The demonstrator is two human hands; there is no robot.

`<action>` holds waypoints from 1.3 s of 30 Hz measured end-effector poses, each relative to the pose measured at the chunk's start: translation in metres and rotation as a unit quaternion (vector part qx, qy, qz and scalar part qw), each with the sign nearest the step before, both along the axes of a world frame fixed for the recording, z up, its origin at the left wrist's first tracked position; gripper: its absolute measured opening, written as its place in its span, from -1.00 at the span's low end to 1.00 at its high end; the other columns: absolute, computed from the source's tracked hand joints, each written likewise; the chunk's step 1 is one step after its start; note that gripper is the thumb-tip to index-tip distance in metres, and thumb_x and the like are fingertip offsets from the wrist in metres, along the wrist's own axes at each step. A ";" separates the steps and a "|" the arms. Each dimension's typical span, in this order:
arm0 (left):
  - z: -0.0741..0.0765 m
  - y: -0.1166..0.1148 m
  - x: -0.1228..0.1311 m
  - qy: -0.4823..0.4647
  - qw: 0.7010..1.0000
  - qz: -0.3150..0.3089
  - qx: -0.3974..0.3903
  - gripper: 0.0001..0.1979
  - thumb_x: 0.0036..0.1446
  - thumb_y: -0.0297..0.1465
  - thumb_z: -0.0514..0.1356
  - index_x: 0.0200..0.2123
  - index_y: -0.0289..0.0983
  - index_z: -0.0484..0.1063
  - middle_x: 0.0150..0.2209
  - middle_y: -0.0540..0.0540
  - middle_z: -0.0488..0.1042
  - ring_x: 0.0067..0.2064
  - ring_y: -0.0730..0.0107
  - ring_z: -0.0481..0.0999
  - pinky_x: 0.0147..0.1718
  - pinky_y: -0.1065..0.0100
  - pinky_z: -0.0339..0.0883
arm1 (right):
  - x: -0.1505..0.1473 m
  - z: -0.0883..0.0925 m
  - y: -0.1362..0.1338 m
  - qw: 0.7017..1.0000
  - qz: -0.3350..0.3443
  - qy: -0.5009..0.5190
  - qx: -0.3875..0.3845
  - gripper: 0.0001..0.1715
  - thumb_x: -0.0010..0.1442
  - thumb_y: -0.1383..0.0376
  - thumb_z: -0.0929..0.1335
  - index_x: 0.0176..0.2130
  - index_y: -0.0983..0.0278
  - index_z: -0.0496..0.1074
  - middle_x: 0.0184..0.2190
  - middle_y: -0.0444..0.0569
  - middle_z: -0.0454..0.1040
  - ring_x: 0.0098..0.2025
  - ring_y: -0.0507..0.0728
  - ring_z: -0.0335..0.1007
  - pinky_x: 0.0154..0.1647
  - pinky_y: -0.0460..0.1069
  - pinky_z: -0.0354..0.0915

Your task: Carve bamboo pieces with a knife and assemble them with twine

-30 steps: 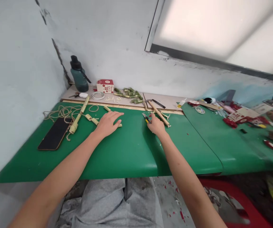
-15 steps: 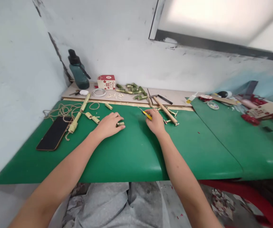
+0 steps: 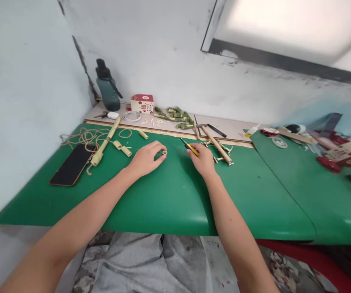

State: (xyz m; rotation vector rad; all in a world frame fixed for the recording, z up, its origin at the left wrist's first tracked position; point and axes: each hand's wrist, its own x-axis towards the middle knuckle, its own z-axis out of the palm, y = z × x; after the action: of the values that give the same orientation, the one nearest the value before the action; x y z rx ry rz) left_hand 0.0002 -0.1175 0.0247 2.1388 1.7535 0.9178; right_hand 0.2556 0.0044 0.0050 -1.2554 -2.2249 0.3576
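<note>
My left hand (image 3: 147, 159) is curled with thumb and forefinger at a short bamboo piece (image 3: 164, 153), whose round cut end faces up. The fingers hide most of that piece. In my right hand (image 3: 202, 160) is a yellow and black craft knife (image 3: 191, 148), its tip pointing up and left, apart from the bamboo. Two cut bamboo pieces (image 3: 126, 151) lie just left of my left hand, and another bamboo piece (image 3: 143, 134) lies behind it. Right of the knife rests a wooden-handled hammer (image 3: 216, 144), with small stick assemblies (image 3: 228, 149) around its handle.
Twine (image 3: 82, 137), a phone (image 3: 73, 165) and a long bamboo stem (image 3: 106, 140) lie at the left. Along the wall stand a bottle (image 3: 108, 91) and a red-white box (image 3: 142, 104), near green bamboo pieces (image 3: 178, 114) and a black marker (image 3: 217, 130). Clutter (image 3: 328, 150) covers the far right.
The bamboo piece at my left hand has turned from lying sideways to showing its round end upward. My right hand keeps the knife. The whole view has shifted slightly.
</note>
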 end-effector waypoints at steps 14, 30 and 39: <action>-0.003 0.001 0.002 -0.029 0.999 0.023 -0.005 -0.87 0.39 -0.32 0.18 -0.08 -0.19 0.48 -0.06 -0.11 0.56 0.03 0.14 0.56 -0.01 0.13 0.41 | -0.005 0.011 -0.013 0.993 -0.008 -0.108 -0.051 -0.65 0.39 0.12 0.37 0.03 0.17 0.65 -0.03 0.07 0.72 -0.05 0.32 0.61 -0.10 0.08 0.39; -0.007 0.005 -0.001 -0.098 0.995 0.021 -0.018 -0.79 0.36 -0.38 0.17 0.00 -0.19 0.53 -0.02 -0.12 0.65 -0.02 0.16 0.64 -0.01 0.13 0.48 | -0.010 0.006 -0.014 0.999 0.029 0.014 0.039 -0.60 0.41 0.12 0.31 0.04 0.25 0.62 -0.07 0.13 0.67 -0.08 0.32 0.59 -0.02 0.15 0.43; -0.014 0.016 -0.003 -0.195 0.980 0.034 -0.030 -0.71 0.34 -0.36 0.20 0.03 -0.23 0.66 -0.06 -0.14 0.69 -0.11 0.23 0.65 -0.05 0.20 0.51 | -0.005 0.010 -0.012 0.998 0.029 0.005 0.052 -0.62 0.40 0.16 0.30 0.04 0.22 0.60 -0.01 0.15 0.69 0.00 0.37 0.60 0.06 0.20 0.45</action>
State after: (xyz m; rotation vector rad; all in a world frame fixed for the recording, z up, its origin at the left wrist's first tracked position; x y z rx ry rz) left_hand -0.0032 -0.1019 0.0109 1.7248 1.6370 1.1891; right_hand 0.2509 -0.0080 0.0146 -1.1345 -2.2449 0.2659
